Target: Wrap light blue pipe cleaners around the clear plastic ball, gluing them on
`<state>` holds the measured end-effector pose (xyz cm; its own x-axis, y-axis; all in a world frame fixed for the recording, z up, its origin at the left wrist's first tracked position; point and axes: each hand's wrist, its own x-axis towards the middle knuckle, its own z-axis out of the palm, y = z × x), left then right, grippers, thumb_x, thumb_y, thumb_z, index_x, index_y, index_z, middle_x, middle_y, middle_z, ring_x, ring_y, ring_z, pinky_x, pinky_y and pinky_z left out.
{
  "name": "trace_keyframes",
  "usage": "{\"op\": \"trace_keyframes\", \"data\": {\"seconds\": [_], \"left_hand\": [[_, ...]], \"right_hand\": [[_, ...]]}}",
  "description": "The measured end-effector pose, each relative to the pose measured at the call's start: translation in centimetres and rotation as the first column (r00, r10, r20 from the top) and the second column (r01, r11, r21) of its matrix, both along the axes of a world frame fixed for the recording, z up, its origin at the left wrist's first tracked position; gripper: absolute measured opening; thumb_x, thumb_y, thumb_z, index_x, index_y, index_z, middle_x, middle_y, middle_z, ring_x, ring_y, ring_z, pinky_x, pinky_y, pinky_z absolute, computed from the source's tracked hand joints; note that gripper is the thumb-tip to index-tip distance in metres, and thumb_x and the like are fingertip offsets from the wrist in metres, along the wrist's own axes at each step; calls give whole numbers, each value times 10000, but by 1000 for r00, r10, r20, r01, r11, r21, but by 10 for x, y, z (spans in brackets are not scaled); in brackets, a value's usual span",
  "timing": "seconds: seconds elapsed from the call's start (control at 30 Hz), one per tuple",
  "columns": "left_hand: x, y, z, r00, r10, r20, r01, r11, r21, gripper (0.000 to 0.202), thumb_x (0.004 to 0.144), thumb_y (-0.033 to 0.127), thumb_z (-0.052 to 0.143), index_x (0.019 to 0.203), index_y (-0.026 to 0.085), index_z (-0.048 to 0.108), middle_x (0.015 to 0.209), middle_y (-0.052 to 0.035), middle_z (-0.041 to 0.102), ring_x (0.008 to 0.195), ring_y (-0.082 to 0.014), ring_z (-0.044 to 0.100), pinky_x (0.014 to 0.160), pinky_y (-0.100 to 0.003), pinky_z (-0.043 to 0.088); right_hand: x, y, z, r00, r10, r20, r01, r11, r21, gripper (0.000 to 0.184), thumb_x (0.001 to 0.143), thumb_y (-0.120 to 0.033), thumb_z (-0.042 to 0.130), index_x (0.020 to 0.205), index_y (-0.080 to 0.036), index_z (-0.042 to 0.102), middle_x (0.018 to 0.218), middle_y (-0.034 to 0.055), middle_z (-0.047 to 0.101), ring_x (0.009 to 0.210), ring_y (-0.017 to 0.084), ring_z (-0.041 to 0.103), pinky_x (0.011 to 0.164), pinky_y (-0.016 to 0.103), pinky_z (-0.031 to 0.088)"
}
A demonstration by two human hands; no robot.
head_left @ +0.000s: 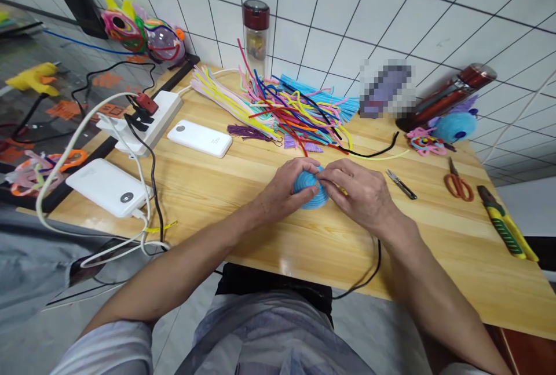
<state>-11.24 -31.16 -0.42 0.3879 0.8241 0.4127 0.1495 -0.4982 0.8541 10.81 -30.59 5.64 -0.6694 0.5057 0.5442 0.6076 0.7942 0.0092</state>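
A light blue, ridged ball-like piece [311, 196], seemingly wound from fuzzy pipe cleaner, is between my hands just above or on the wooden table. My left hand [290, 185] curls around its left side, thumb across the front and fingers over the top. Against its upper right side, my right hand [354, 189] has thumb and fingertips pinched together; what they grip is too small to see. A bit of yellow [344, 192] shows beneath the right hand, mostly hidden. From under my right wrist a dark cable [379, 253] drops over the table's front edge.
Colourful pipe cleaners [299, 105] lie heaped behind my hands. Thread snips [402, 184], scissors [458, 181] and green-yellow pliers [506, 224] lie right. Left are power banks [200, 138], a power strip [150, 123] and looping cables. A glass bottle [256, 39] stands by the wall.
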Motion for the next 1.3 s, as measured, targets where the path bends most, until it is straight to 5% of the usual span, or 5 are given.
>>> {"op": "trace_keyframes", "data": {"seconds": [0.67,1.3], "left_hand": [[3,-1,1,1000,12,0,-12,997,-76,382,976,418,684,1292,243,558,1432,-138,672,1368,-315,619,1196,-527,463],[5,-2,2,999,30,-20,-31,998,-50,349,965,398,695,1256,241,584,1407,-137,691,1345,-313,635,1187,-533,467]], "right_hand": [[-6,4,28,921,14,390,0,999,-36,227,1069,-157,504,962,-153,703,843,74,691,745,195,616,600,323,369],[-2,6,16,953,37,300,-4,994,-108,211,1096,-199,498,952,-190,653,859,79,669,786,225,634,659,338,490]]}}
